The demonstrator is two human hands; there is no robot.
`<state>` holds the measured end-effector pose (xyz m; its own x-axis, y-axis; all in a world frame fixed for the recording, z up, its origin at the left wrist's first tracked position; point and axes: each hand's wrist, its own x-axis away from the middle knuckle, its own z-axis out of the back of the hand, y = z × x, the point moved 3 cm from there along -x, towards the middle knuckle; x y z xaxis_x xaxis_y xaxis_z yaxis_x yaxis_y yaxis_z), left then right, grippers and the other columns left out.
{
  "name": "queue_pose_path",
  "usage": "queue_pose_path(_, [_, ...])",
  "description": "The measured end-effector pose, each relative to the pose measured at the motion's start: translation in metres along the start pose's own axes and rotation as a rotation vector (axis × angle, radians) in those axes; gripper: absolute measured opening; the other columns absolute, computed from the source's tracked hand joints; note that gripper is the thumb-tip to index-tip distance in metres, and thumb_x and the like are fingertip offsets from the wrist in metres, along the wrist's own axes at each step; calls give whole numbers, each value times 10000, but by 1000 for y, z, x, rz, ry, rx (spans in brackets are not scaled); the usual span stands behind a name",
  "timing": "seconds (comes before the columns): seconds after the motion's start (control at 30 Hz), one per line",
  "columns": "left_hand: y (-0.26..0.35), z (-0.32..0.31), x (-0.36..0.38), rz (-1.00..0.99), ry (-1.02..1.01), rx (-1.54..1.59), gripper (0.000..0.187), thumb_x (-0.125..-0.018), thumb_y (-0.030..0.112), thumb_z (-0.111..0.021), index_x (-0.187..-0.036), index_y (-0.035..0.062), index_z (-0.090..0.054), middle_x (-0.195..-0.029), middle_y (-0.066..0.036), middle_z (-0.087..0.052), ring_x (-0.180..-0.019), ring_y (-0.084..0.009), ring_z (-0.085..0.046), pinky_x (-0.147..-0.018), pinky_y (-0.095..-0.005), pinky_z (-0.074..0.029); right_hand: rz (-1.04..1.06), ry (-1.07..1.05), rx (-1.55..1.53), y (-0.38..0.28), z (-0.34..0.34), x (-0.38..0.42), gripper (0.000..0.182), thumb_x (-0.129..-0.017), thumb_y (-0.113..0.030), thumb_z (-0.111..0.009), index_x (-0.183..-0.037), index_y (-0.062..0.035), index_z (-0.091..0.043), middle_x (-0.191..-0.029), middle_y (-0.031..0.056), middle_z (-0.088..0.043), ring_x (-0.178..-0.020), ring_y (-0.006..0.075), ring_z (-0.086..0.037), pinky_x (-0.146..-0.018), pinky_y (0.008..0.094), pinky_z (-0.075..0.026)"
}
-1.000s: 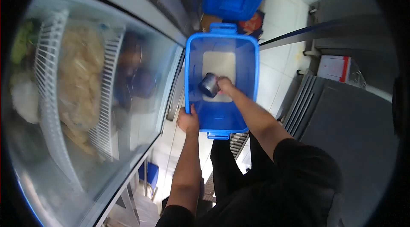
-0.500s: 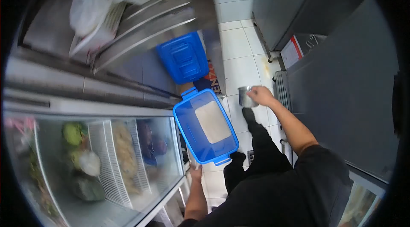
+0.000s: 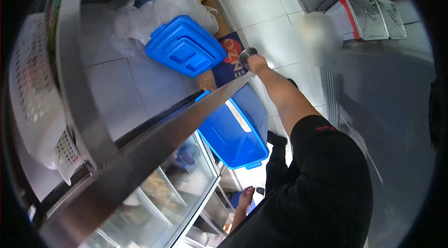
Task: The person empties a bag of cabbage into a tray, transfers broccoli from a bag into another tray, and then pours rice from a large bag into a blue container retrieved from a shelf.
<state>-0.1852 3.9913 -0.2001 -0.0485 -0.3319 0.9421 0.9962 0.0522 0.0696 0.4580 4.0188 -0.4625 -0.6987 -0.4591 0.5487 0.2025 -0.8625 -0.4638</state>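
Right hand [image 3: 257,64]: extended forward at the end of a bare forearm. Grip: fingers clamped on a round, silver-grey metal cup [image 3: 248,55]. The cup is located beyond the rectangular blue plastic bin [image 3: 235,143], above the edge of the dark-blue printed cardboard [image 3: 227,68]. Its mouth faces the camera, which suggests a roughly upright hold, suited to retaining a load; whether it contains anything cannot be told.

Left hand [image 3: 247,196]: positioned low, near the bin's closer end. No object is visible in it. Grip: finger spacing cannot be told at this angle.

Bin: uncovered, with a pale material [image 3: 238,116] partly visible inside. A grey metal beam [image 3: 154,148] crosses the view and hides part of it. The blue plastic lid [image 3: 186,47] lies apart, beside a translucent plastic bag [image 3: 163,10], presumably placed there to leave the bin's mouth accessible. The glass-fronted cabinet [image 3: 198,187] stands alongside the bin.
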Motion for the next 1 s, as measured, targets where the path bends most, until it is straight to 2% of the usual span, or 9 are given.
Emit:
queue_pose_path(0.07, [39,-10,-5,40,13,220,448,-974,367,-634,-1280,41,-604,-1121,-93,-698,-1011,-119,-646,-842,-284,-511,128,43,86,-6,-11,-22,252,-882,-139,-530,-933,-66,-766,-1003,150,-736,-965,309,-710,-847,414,-567])
queue_pose_path(0.17, [90,-14,-15,-34,38,171,448,-980,373,-629,-1297,57,-598,-1148,-72,-677,-1034,-150,-630,-883,-296,-503,279,-8,178,-25,-26,-51,256,-884,-147,-529,-938,-77,-770,-987,140,-740,-951,305,-714,-840,416,-569])
queue_pose_path(0.3, [135,-17,-10,-65,51,199,430,-986,329,-631,-1304,42,-590,-1160,-80,-674,-1039,-162,-634,-911,-300,-499,213,-179,57,-44,-24,-52,283,-902,-181,-523,-1035,-82,-753,-1170,170,-688,-1058,312,-679,-911,421,-544])
queue_pose_path(0.33, [140,-18,-8,-64,42,216,427,-986,315,-633,-1306,36,-587,-1165,-85,-674,-1043,-162,-635,-916,-300,-498,162,-255,-38,-35,-60,-71,305,-909,-218,-523,-1095,-92,-730,-1241,194,-648,-1135,328,-642,-942,423,-529])
queue_pose_path(0.6, [170,-12,17,-47,70,81,458,-972,310,-647,-1310,12,-568,-1183,-111,-668,-1039,-184,-650,-915,-300,-504,336,-51,-23,49,-35,-7,236,-829,-143,-568,-1016,-37,-667,-1030,177,-674,-1033,349,-647,-876,449,-535])
queue_pose_path(0.7, [182,-12,25,-68,89,17,469,-963,323,-657,-1302,11,-571,-1190,-115,-663,-1041,-191,-654,-893,-302,-516,184,-181,65,138,-47,30,304,-868,-218,-562,-1085,-26,-652,-1134,203,-674,-1058,363,-642,-946,459,-509])
queue_pose_path(0.77, [198,-15,33,-109,105,18,496,-949,357,-664,-1288,5,-582,-1221,-156,-654,-1050,-241,-666,-882,-342,-535,-126,-362,61,191,-25,68,392,-859,-206,-560,-1189,-21,-661,-1232,218,-649,-1186,362,-605,-1013,421,-490])
queue_pose_path(0.83, [208,-18,29,-197,146,-111,520,-939,380,-668,-1285,1,-585,-1237,-178,-648,-1052,-269,-671,-883,-364,-541,-277,-495,85,237,1,103,356,-810,-182,-581,-1077,12,-715,-1202,237,-659,-1132,383,-637,-975,442,-515])
queue_pose_path(1.0, [314,-8,38,-386,109,-63,533,-928,367,-686,-1296,-6,-587,-1245,-186,-644,-1047,-287,-668,-898,-375,-540,-272,-525,217,270,78,152,357,-823,-183,-576,-1071,34,-712,-1155,264,-668,-1108,389,-646,-967,427,-517])
